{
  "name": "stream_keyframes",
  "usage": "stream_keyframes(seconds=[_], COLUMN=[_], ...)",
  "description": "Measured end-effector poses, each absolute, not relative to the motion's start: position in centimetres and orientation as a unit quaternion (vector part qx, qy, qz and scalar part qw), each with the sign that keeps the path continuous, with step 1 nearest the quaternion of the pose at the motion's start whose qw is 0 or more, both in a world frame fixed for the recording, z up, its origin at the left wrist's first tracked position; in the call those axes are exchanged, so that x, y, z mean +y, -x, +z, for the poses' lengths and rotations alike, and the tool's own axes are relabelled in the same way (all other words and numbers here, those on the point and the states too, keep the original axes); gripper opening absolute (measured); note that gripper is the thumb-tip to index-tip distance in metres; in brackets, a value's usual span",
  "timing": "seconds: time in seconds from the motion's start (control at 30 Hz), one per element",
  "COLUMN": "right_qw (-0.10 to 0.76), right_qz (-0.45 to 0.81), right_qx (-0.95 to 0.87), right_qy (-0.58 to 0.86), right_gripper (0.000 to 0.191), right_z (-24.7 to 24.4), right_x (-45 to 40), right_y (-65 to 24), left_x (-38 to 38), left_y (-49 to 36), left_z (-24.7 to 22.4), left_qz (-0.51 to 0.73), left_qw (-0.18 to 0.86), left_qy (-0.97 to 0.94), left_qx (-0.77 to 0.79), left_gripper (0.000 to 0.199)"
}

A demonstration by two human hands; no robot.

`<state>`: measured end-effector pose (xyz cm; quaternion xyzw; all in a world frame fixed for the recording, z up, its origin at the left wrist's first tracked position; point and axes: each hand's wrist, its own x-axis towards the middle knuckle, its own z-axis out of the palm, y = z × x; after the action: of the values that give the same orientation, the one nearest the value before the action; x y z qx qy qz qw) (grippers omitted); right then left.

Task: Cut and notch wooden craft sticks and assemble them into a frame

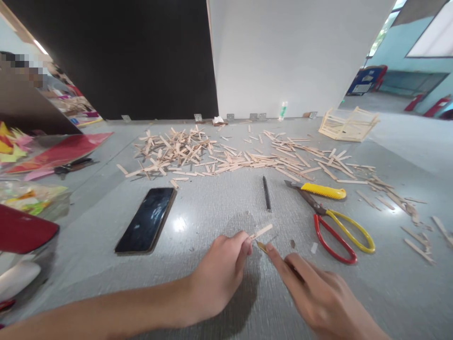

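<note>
My left hand (pixel 226 271) is closed, pinching a wooden popsicle stick (pixel 262 231) between thumb and forefinger. The stick's free end points up to the right. Close beside it, my right hand (pixel 314 288) is closed around a narrow blade (pixel 262 246) with a yellowish tip; the palm and fingers hide its handle. Its tip lies near the stick, and I cannot tell whether they touch. Just beyond the hands is a dark pen-like rod (pixel 266 193). Scissors (pixel 320 209) with red and yellow handles lie right of it, touching or overlapping a yellow-handled knife (pixel 323 191).
A dark phone (pixel 146 221) lies to the left. Loose popsicle sticks (pixel 244 161) spread across the table's (pixel 219 203) far half. At back right stands a stick frame (pixel 348 126); a glue stick (pixel 282 111) stands by the upright panel (pixel 283 56). A red object (pixel 24 229) sits far left.
</note>
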<state>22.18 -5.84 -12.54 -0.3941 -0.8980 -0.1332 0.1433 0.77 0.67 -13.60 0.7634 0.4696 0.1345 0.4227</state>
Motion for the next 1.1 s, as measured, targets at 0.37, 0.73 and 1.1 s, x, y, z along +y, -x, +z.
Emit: stream_keyframes(seconds=[0.37,0.73,1.1], right_qw=[0.126,0.066,0.045], right_qz=[-0.102,-0.169,-0.242], right_qx=[-0.906,-0.906,-0.887], right_qy=[0.392,0.382,0.39], right_gripper=[0.065,0.069,0.066], right_z=[-12.9,-14.1,-13.7], right_x=[-5.6,-5.6,-5.9], right_y=[-21.8,-21.7,-21.0], left_x=[0.7,0.6,0.6], left_y=[-1.0,-1.3,-1.3], left_z=[-13.5,-12.8,-13.0], left_qz=[0.114,0.093,0.076], left_qw=[0.403,0.364,0.362], left_qy=[-0.776,-0.792,-0.79], left_qx=[0.472,0.481,0.489], left_gripper=[0.037,0.035,0.037])
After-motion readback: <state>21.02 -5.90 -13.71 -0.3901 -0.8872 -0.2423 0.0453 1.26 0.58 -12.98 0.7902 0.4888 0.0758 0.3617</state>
